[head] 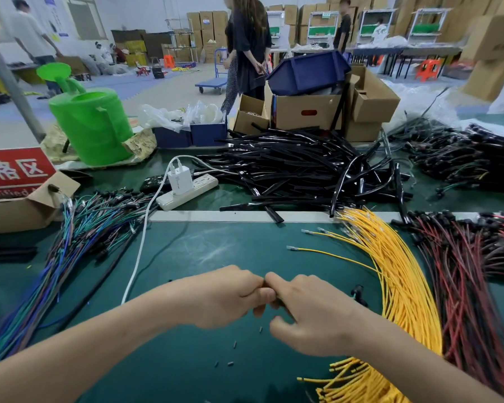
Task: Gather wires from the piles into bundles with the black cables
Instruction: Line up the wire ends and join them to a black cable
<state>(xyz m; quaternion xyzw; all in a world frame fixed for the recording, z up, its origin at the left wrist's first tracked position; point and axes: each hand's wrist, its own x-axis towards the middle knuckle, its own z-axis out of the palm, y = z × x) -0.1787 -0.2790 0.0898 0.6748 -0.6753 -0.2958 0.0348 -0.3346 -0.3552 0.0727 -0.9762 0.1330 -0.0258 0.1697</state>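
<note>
Pinching a dark piece (277, 301) between left hand (230, 298) and right hand (306, 312) (mostly hidden, probably a black cable), I work at the tabletop's (216, 251) front edge, yellow wires (399, 274) within reach rightward.

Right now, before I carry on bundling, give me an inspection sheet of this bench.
Surface: green mat, small dark bits scattered near the hands.
Job's things: black cables piled at the back; yellow wires and red-black wires on the right; blue-green wires on the left.
Clutter: green watering can, cardboard boxes, red sign.
Grips: left hand and right hand meet at centre, both pinching a dark piece, mostly hidden.
Cables: white power strip with charger; white lead runs toward the near edge.
Surroundings: people standing behind, stacked cartons.
</note>
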